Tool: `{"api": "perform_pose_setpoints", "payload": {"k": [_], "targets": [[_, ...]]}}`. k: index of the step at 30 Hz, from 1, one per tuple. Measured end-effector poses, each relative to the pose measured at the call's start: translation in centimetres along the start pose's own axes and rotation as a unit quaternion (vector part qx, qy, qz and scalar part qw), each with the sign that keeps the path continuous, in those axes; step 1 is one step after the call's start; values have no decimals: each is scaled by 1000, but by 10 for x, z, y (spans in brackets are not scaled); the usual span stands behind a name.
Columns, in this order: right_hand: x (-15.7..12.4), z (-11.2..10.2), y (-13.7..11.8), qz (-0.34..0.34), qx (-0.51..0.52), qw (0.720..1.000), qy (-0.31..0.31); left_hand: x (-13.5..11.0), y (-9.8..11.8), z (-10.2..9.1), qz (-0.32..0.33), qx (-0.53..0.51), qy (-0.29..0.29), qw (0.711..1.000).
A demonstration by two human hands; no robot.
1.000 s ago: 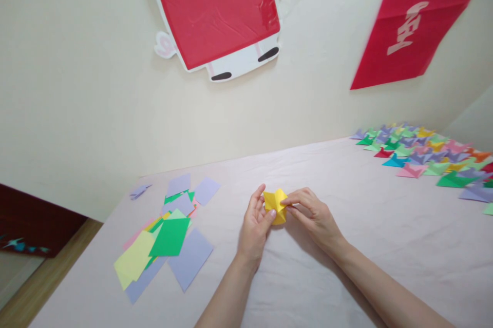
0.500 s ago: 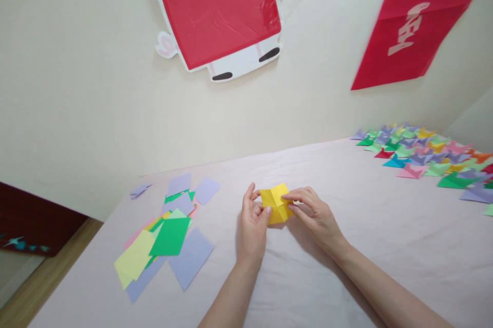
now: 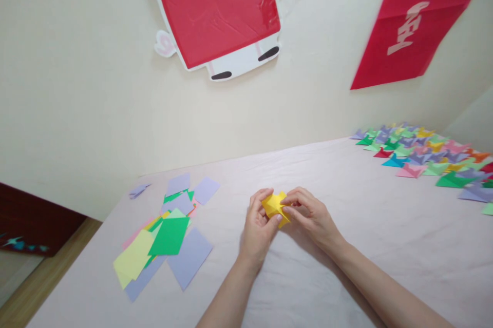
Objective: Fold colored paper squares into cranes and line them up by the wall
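Observation:
Between my two hands is a small piece of yellow origami paper, creased and partly folded in, with points sticking out. My left hand grips its left side, thumb at the lower edge and fingers behind the upper left. The thumb and fingers of my right hand pinch its right side. Both hands are just above the pale cloth. The fingers hide part of the paper's edges.
Loose coloured paper sheets, a green one on top, lie to the left. Rows of folded paper figures stand at the far right. Behind the cloth rises a wall with a red-and-white cutout and a red banner.
The yellow paper has gone from a fairly flat creased square to a more collapsed, pointed shape. My left hand has moved slightly right, its fingers curling closer around the paper.

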State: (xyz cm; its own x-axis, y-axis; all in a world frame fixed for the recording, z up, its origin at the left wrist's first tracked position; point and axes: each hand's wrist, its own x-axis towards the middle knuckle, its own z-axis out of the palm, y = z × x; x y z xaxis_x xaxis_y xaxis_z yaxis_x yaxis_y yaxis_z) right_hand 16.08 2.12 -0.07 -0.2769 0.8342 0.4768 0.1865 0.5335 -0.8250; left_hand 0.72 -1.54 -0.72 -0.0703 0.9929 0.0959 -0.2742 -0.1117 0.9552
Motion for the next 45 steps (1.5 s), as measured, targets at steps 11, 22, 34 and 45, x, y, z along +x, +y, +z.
{"api": "perform_pose_setpoints", "payload": {"k": [11, 22, 34, 45], "targets": [[0, -2, -5, -8, -34, 999, 10, -1, 1, 0, 14, 21, -25, 999], [0, 1, -2, 4, 11, 1000, -9, 0, 6, -1, -15, 11, 14, 1000], [0, -3, -4, -100, -77, 992, 19, -1, 0, -3, 2, 15, 12, 1000], [1, 1, -10, -5, 50, 998, -36, -4, 4, -2, 6, 26, -32, 999]]}}
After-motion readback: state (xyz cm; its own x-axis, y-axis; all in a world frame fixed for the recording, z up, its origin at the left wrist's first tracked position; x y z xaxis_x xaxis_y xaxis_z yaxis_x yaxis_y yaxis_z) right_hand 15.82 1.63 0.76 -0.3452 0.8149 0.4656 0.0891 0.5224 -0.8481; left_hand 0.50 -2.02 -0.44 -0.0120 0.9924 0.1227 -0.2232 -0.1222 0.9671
